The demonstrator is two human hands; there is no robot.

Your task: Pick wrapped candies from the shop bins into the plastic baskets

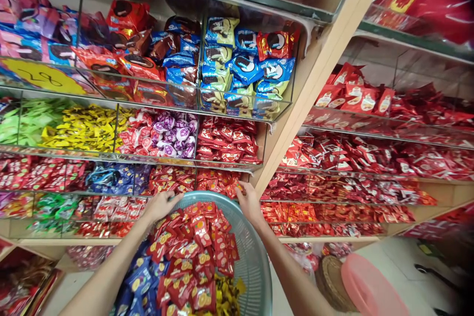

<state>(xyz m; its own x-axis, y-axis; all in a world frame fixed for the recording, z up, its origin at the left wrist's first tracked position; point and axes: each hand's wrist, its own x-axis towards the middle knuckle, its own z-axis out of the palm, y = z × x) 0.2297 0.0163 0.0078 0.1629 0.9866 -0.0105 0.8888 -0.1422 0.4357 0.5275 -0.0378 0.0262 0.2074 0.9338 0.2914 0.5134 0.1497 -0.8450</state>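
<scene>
Clear plastic shelf bins [111, 155] fill the left side, tier over tier: green sweets [22, 121] far left, yellow sweets [85, 126] next, then pink-and-purple wrapped ones [170, 133]. Below these the left hand [161, 205] reaches up from lower left. Its grip is narrow, fingers curled over the far rim of a grey-green mesh basket [250, 256]. The basket sits low centre, held up against the lower bins, between the two forearms. Inside it: blue packets [142, 276] on the left, red packets [192, 252] with orange marks heaped through the middle, a few yellow packets [227, 296] at the near edge. The right hand [250, 202] is at the basket's far rim, fingertips up by a bin of small red sweets [218, 180]. A bit of orange shows at the fingertips; whether that grip holds a sweet, cannot tell. Right of the hand a pale wooden upright [314, 74] runs slantwise between two shelf units. Further right, shelves packed with red bags [370, 158]. Bottom right, on the floor, a round woven thing [328, 279] with a pink lid [370, 289] overlapping its edge.
</scene>
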